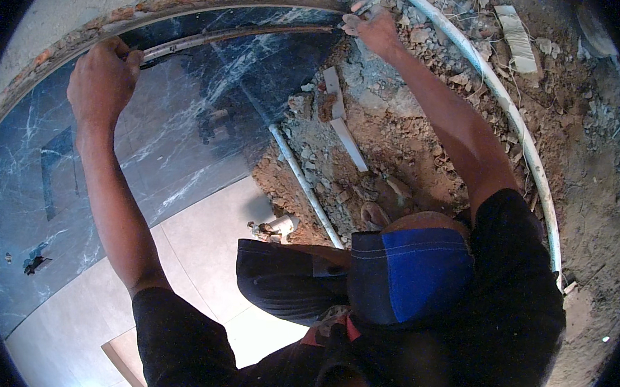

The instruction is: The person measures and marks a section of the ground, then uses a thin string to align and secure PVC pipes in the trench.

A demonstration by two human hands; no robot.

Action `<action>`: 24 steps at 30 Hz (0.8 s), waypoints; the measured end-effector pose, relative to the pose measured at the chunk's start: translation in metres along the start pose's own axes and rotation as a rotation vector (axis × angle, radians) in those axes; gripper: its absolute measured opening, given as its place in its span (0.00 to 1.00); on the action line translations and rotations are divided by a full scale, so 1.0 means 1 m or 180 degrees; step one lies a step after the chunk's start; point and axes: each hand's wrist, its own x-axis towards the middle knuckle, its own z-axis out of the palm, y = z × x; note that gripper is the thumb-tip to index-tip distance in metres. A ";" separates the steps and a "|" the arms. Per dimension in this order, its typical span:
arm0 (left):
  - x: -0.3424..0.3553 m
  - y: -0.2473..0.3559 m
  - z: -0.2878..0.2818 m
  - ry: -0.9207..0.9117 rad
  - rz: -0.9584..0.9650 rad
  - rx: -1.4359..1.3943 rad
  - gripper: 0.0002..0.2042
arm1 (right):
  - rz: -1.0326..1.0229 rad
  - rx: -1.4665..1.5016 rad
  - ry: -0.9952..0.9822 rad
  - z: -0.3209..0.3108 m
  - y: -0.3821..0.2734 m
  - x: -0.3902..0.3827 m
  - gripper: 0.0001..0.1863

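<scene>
"Where does the long, thin silver-and-brown strip (220, 38) lie?"

"Along the far edge of the glossy, dark-blue, white-veined slab (163, 133), its left end meeting the left hand (103, 82)."

"How is that hand?"

"Curled, thumb by the strip; its fingertips are hidden, so I can't tell whether it grips."

"The right hand (374, 31)?"

"At the slab's far right corner, fingers bunched narrowly; I can't tell whether they hold anything."

Arms (112, 201) reach forward — left hand (104, 78) curled, right hand (373, 34) farther out.
</scene>
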 end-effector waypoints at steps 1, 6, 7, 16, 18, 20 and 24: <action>0.001 0.001 -0.001 0.0005 0.0022 0.0032 0.10 | -0.0036 -0.0174 -0.0033 -0.002 0.002 0.002 0.18; 0.001 -0.002 0.003 -0.0023 0.0014 0.0027 0.11 | 0.0348 0.0501 -0.0065 0.001 -0.024 -0.003 0.16; 0.000 -0.002 0.004 -0.0011 0.0028 0.0037 0.11 | 0.0437 0.0339 -0.0216 -0.001 -0.029 -0.002 0.13; 0.007 0.000 0.007 0.0145 0.0091 -0.0050 0.10 | 0.0538 0.0384 -0.0121 -0.016 -0.029 0.007 0.09; 0.009 0.001 0.004 0.0080 0.0109 -0.0090 0.10 | 0.0395 0.0547 -0.0083 -0.021 -0.027 0.001 0.09; -0.007 -0.012 0.001 -0.0098 0.0001 -0.0019 0.10 | 0.0651 0.0118 -0.0277 -0.009 -0.066 -0.022 0.09; -0.002 -0.009 0.014 0.0060 0.0125 -0.0106 0.12 | 0.0503 -0.0616 -0.0040 -0.040 -0.078 -0.044 0.15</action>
